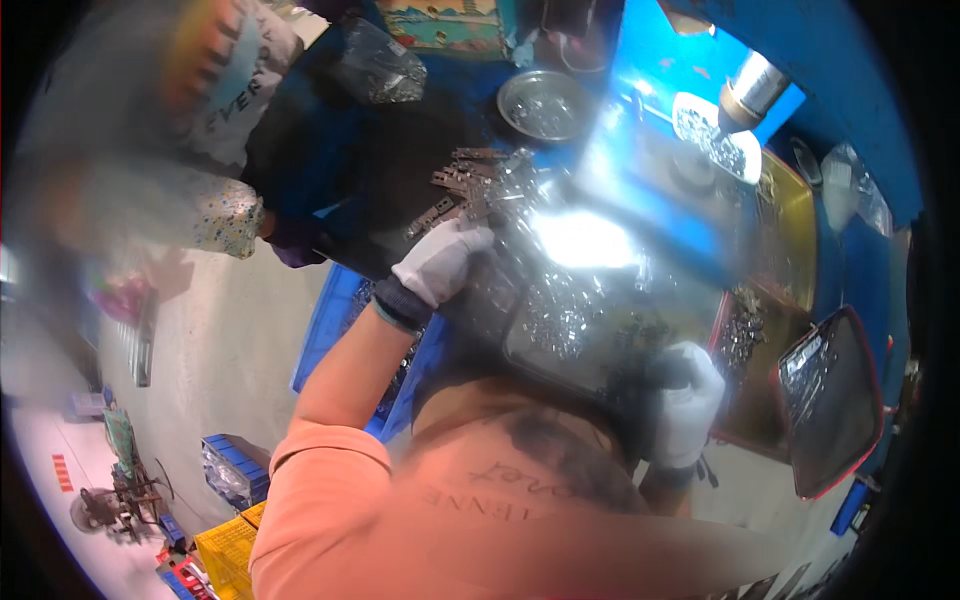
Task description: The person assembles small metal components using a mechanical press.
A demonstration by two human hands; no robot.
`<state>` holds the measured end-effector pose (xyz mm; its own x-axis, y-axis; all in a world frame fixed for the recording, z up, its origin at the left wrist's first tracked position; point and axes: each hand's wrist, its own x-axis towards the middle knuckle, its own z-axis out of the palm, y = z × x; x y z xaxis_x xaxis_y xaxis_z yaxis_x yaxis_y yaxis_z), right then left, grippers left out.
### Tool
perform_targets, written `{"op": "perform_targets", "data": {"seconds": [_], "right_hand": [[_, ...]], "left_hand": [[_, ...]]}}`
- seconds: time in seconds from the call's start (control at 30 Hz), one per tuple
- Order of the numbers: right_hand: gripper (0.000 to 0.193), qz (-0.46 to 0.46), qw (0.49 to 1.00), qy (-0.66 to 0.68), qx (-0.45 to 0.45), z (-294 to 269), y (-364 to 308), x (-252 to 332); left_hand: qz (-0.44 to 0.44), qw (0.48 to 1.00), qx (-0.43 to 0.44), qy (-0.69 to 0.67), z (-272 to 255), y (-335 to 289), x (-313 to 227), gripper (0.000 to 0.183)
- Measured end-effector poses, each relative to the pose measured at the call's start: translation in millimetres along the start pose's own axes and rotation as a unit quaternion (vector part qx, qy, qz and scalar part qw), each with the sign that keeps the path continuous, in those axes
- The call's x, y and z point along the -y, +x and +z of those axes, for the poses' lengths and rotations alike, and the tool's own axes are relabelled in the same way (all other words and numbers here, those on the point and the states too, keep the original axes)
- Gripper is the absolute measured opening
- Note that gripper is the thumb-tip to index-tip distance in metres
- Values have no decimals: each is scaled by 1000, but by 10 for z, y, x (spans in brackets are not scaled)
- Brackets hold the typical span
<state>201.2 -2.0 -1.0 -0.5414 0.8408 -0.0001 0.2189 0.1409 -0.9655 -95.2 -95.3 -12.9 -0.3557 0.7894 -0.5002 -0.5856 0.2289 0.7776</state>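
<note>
Just beyond the left hand (440,262) lie flat metal brackets (455,185), untouched; its gloved fingers look curled, grip unclear. Right hand (688,400) rests at a tray (560,360) of small parts, fingers' state unclear; sorting seems unfinished.

Gloved left hand (443,262) rests by flat metal brackets (458,190); gloved right hand (688,402) grips the tray (520,345) edge.
</note>
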Motion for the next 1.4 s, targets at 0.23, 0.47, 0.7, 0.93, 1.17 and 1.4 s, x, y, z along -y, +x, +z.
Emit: {"op": "perform_targets", "data": {"seconds": [0.23, 0.47, 0.7, 0.93, 1.17, 1.4], "right_hand": [[10, -124, 978, -165, -39, 89, 266, 94], [27, -230, 899, -371, 27, 252, 570, -272], [34, -295, 824, -478, 79, 476, 594, -4], [32, -340, 837, -413, 117, 144, 847, -465], [22, -288, 795, -502, 180, 245, 988, -366], [18, -284, 785, -512, 204, 306, 1121, -339]], "left_hand": [[37, 995, 86, 46, 164, -362, 195, 31], [-10, 991, 136, -9, 332, -328, 378, 29], [94, 986, 121, 63, 424, -466, 426, 21], [185, 982, 46, 13, 454, -837, 525, 28], [283, 954, -91, -24, 366, -1051, 718, 27], [289, 945, -135, -75, 391, -910, 806, 23]]}}
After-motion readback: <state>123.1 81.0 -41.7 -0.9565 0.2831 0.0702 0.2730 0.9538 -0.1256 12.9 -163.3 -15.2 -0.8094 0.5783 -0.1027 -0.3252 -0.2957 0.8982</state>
